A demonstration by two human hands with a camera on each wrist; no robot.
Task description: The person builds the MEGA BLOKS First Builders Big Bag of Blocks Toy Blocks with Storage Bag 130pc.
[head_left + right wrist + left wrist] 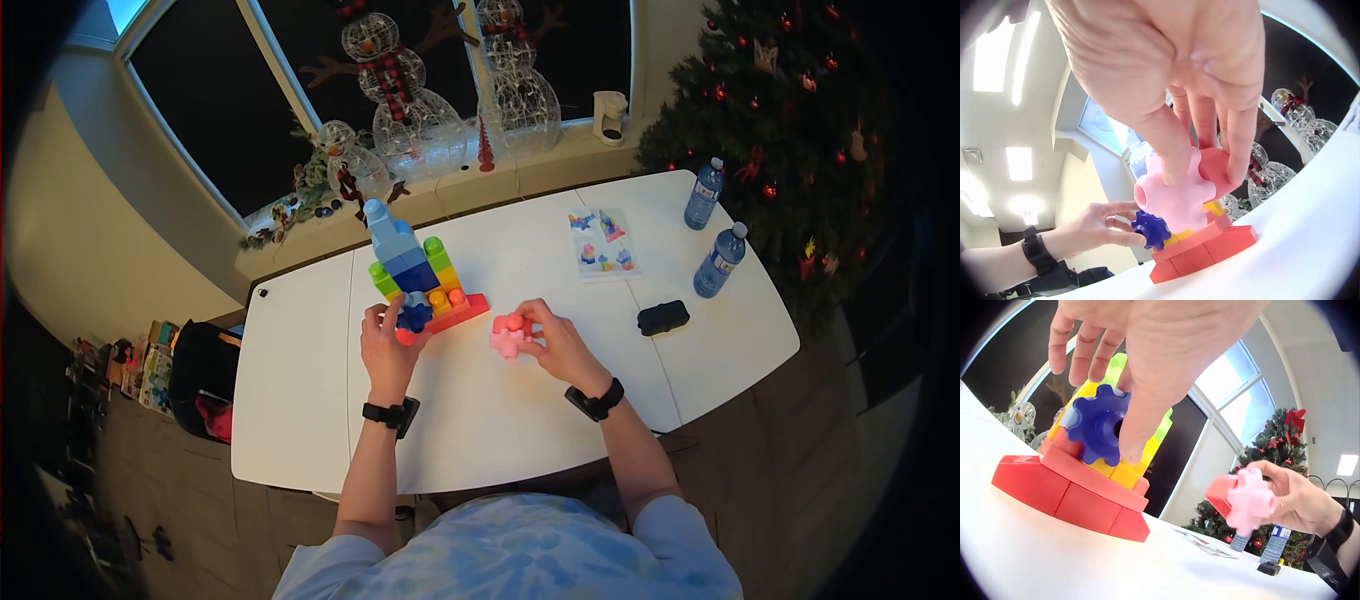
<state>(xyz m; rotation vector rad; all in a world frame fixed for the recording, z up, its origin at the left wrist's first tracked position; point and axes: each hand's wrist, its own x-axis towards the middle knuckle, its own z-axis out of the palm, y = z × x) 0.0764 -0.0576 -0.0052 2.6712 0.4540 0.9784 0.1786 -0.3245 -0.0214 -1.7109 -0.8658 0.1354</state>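
A built-up toy of large building blocks stands on the table (470, 430), with a red base (462, 315), yellow and green blocks, and a light blue tower (392, 238). At its front, my left hand (388, 352) pinches a dark blue toy gear (1099, 425) between thumb and fingers, the gear overlapping the yellow blocks. Just right of the base, my right hand (563, 350) grips a pink toy gear (1175, 190) joined to a red block (1219, 172), held above the tabletop. The thumb lies on the gear's face, the fingers on the red block.
A printed picture sheet (605, 245) lies at the back right. Two water bottles (705, 193) and a black case (663, 318) stand or lie on the right side. Beyond the table are wire snowmen (415, 115) at the window and a Christmas tree (770, 130).
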